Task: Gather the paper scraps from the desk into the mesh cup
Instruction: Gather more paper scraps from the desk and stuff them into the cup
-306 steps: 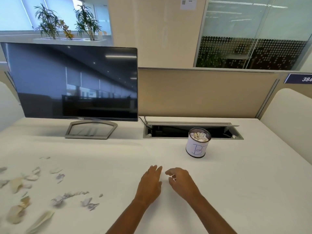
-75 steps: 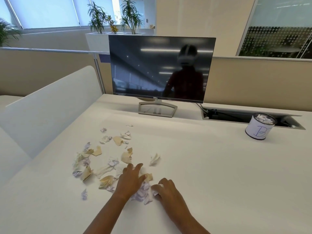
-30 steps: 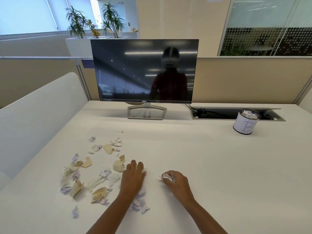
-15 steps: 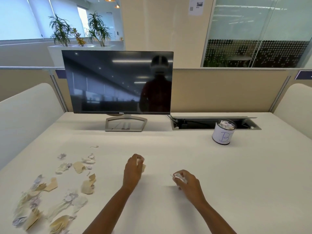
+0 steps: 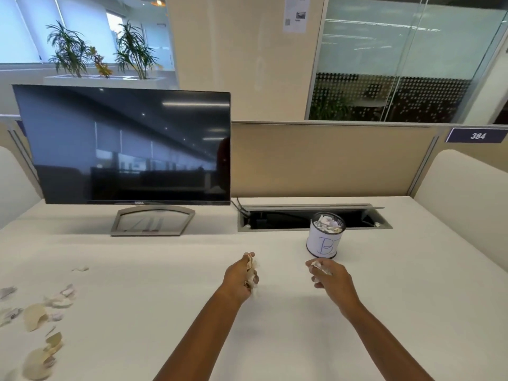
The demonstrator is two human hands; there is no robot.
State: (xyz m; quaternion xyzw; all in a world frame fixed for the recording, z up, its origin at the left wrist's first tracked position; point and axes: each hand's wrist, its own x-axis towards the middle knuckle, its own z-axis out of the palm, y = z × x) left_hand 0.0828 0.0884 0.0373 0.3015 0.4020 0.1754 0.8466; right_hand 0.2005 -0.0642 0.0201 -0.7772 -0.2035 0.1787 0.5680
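Possibly scraps (image 5: 250, 271) pinched by curled fingers of left hand (image 5: 238, 280) and right hand (image 5: 330, 279) tumble off the nearly full mesh cup (image 5: 325, 237) onto the tabletop (image 5: 288, 325).

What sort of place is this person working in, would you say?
Most likely an open-plan office workstation: a monitor stands on a white desk with a cable trough, a tan partition carries a number plate reading 384, and glass-walled rooms lie behind.
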